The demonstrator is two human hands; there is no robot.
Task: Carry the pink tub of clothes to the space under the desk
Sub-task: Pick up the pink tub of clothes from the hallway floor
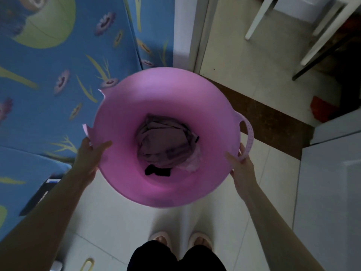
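A round pink tub (121, 122) hangs in front of me above the tiled floor, seen from straight above. Folded greyish clothes (166, 143) and a small black piece lie at its bottom. My left hand (89, 155) grips the tub's left rim, thumb inside the wall. My right hand (241, 163) grips the right rim just below the pink loop handle (249, 133). The left handle looks broken, with only stubs showing. No desk can be made out with certainty.
A bed with a blue flowered cover (58, 85) fills the left side, a dark flat object (37, 196) on its edge. A doorway with a dark sill (259, 114) lies ahead; white furniture legs (256, 20) stand beyond it. A white cabinet (332, 182) is on the right.
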